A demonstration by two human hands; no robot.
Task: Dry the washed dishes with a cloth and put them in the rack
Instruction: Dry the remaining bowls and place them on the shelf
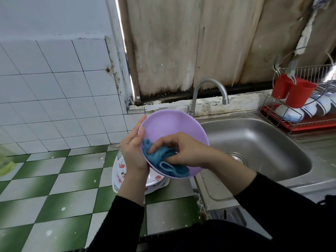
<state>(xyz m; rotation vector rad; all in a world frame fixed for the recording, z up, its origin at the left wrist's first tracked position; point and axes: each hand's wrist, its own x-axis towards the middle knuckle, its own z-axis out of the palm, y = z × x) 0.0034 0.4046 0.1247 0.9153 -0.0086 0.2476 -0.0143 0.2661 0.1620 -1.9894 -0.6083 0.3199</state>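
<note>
Steel sink basin (263, 142) right of right hand (183, 151); wire dish rack with red tray (312, 125) farther right. Round lilac plastic plate (169, 124) tilted, left hand (132, 151) gripping its left rim. White flowered plates (154, 179) stacked below left hand. Right hand clenches crumpled blue cloth (156, 157) against plate's face.

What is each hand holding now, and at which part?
The left hand grips the purple plate by its left rim. The right hand pinches the bunched blue cloth at its upper folds, against the plate's inner face.
</note>
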